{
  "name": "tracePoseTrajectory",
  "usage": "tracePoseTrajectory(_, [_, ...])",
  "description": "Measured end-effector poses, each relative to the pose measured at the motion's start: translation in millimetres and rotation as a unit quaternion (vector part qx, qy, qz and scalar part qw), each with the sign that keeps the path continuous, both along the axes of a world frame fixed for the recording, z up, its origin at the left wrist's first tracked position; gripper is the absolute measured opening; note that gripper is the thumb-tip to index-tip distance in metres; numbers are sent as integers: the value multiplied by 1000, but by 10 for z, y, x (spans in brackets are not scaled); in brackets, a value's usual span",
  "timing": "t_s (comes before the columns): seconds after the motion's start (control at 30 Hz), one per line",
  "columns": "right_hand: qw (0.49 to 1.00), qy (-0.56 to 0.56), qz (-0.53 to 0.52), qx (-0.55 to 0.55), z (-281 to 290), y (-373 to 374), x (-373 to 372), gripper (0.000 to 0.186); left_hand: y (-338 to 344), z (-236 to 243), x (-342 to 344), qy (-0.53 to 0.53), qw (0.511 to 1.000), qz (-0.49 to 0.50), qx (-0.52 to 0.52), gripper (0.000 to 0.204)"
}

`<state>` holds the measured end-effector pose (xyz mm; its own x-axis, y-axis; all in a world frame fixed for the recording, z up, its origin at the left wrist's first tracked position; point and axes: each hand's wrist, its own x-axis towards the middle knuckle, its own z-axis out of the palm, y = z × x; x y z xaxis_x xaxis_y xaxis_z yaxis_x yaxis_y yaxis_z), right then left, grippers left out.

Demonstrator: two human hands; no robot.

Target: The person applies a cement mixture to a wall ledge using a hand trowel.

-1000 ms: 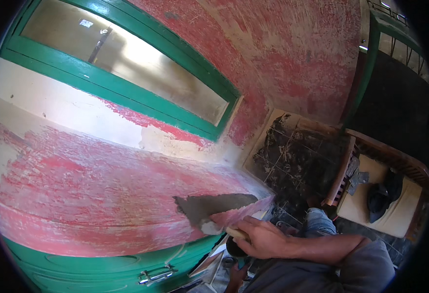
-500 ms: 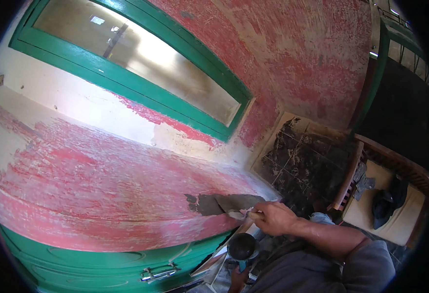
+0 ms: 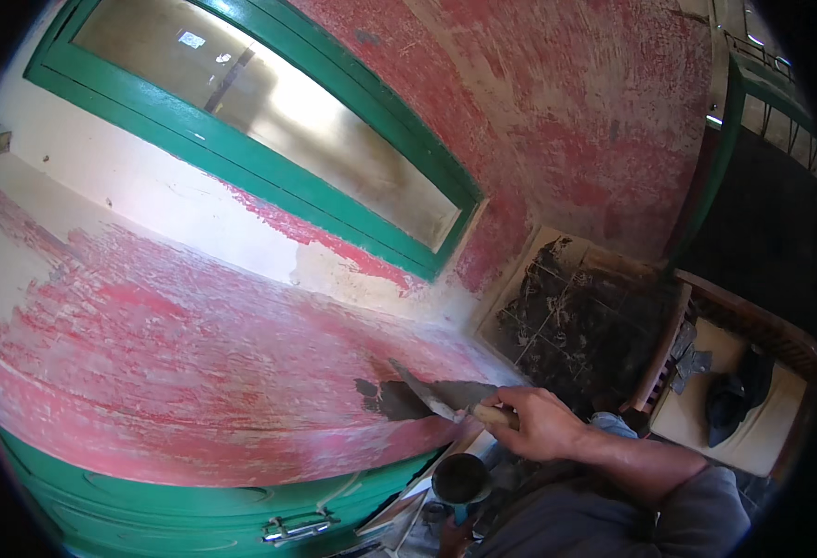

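My right hand [image 3: 538, 423] is closed round the wooden handle of a trowel [image 3: 420, 386]. Its metal blade tilts across a dark grey patch of wet mortar [image 3: 391, 402] on the scraped pink wall [image 3: 204, 353]. Below it, my left hand [image 3: 455, 537], partly cut off by the lower edge, grips the blue-green handle of a dark round dipper [image 3: 461, 479]. What lies inside the dipper looks dark grey; its amount is hard to make out.
A green-framed window [image 3: 269, 112] is set in the wall. Green panelling with a metal handle [image 3: 297, 527] lies at lower left. A wooden chair [image 3: 724, 409] with a dark cloth item stands at right. Dark tiles [image 3: 566, 316] with splashed mortar cover the corner floor.
My right hand has turned the trowel so its blade now stands tilted over the mortar patch, its tip further up and left. The dipper stays nearly where it was.
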<state>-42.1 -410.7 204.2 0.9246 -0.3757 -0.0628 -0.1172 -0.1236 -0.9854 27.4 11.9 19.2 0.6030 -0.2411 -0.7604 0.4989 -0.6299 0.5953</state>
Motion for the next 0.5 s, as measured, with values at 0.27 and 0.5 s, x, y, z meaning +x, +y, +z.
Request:
tracePoseTrajectory(0.27, [994,-20,19,-109,40,236,11,35,-4,34,4,-4,1000,3,12,23])
tracePoseTrajectory(0.5, [995,-12,83,-61,-25,-122,-295,42,8,-89,23,-48,999,-1,22,24])
